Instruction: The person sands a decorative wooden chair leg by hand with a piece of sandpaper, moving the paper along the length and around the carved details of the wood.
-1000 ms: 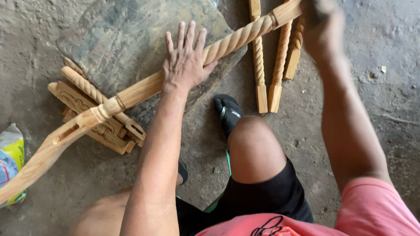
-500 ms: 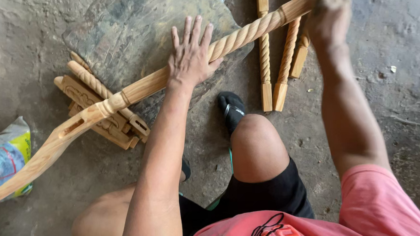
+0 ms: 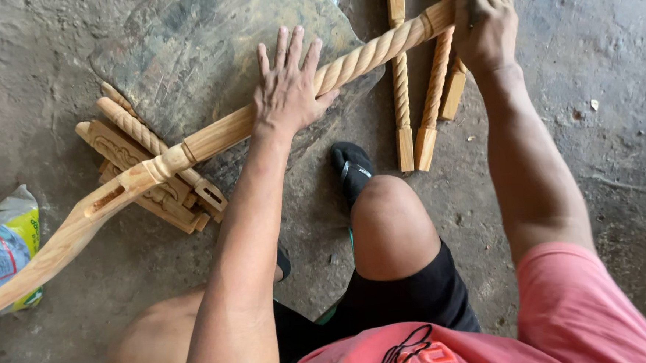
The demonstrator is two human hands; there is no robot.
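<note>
Left hand flat, right hand clasping post

left hand flat, fingers spread, right hand curled

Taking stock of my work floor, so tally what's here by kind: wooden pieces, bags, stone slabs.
Long twisted wooden post: 1
Loose wooden spindles at upper right: 3
Pile of carved wooden pieces: 1 pile, too overlapped to count singly
Plastic bag: 1
Stone slab: 1
Total: 7
</note>
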